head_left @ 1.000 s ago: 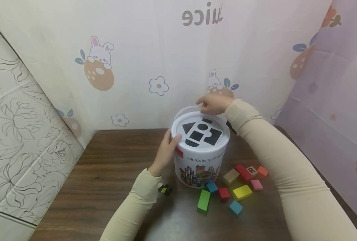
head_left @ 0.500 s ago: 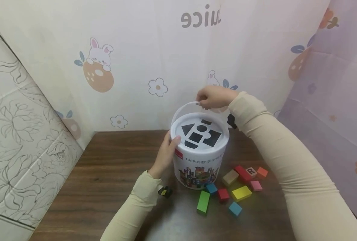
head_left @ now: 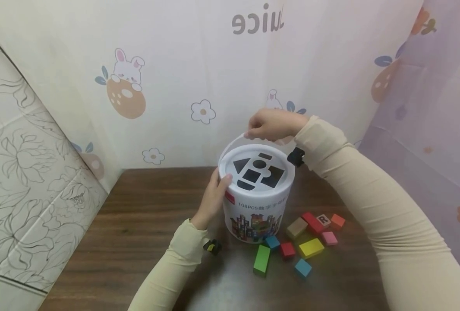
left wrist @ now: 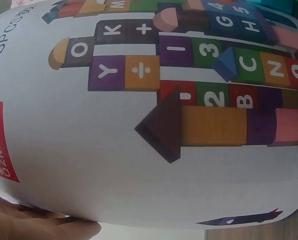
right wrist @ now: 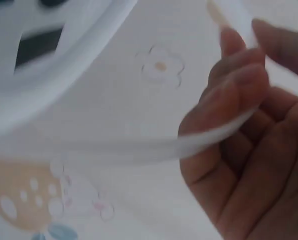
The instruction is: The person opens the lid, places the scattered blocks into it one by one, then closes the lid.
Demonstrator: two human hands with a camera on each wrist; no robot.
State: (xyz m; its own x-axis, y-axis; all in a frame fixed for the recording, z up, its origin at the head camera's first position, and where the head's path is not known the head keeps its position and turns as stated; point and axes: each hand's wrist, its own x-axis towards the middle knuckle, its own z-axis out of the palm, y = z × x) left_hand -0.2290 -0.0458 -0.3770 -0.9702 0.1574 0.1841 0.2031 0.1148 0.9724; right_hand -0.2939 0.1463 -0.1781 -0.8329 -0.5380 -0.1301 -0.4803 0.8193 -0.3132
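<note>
A white toy-block bucket [head_left: 234, 211] stands upright on the table, its lid [head_left: 279, 159] pierced with dark shaped cutouts. Against its left side rests my left hand [head_left: 210, 198], thumb at the lid's rim and fingers fairly straight along the wall. In the left wrist view, printed letter blocks cover the bucket [left wrist: 79, 150], with fingers [left wrist: 44, 220] at the lower left. My right hand [head_left: 274, 124] grips the thin white handle [head_left: 231, 144] above the lid's far side. Up close in the right wrist view, curled fingers [right wrist: 224, 107] hook round the handle [right wrist: 139, 151].
Several loose wooden blocks lie right of and before the bucket, among them a green block [head_left: 261, 259], a yellow block [head_left: 311, 248] and a natural wood block [head_left: 297, 227]. A printed curtain [head_left: 175, 77] hangs behind the brown table [head_left: 144, 229].
My right hand has raised the handle from near the lid's rim and shifted slightly left with it. The left hand stays on the bucket, which remains standing in place.
</note>
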